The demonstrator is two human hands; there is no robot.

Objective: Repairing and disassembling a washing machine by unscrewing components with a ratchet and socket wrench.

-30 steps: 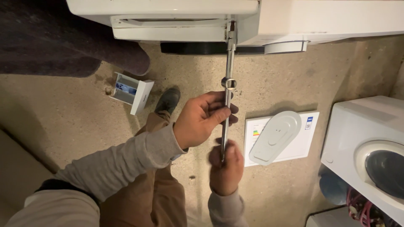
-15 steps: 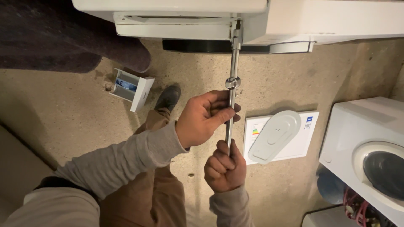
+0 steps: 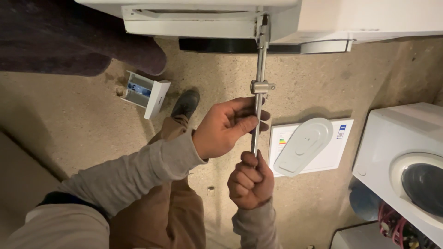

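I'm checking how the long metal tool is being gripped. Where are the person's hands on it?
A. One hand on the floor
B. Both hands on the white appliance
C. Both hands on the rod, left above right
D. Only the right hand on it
C: the left hand wraps the metal rod just below its cross-piece, and the right hand grips the rod's lower end.

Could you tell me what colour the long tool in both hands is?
The long tool is silver-grey metal, seen in the head view.
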